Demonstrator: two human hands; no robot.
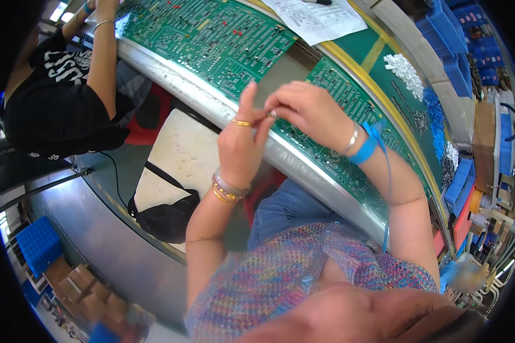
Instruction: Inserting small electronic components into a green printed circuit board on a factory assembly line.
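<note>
My left hand (pixel 238 143) and my right hand (pixel 315 111) meet above the metal rail of the bench, fingertips together. Between them is a tiny pale part (pixel 273 114), too small to name, pinched by the thumb and fingers of both. The left index finger points up, with a gold ring on that hand. A blue wrist strap (pixel 365 150) with a cord circles my right wrist. Beneath my right hand and forearm lies a green circuit board (pixel 340 86) full of small components, partly hidden by the arm.
Another populated circuit board (pixel 212 43) lies to the left, where a co-worker's arm (pixel 102 68) reaches in. Printed sheets (pixel 320 20) lie at the back. Loose white parts (pixel 405 74) and blue parts (pixel 435 123) are piled on the right, near blue bins (pixel 458 186). The metal rail (pixel 309 166) edges the bench.
</note>
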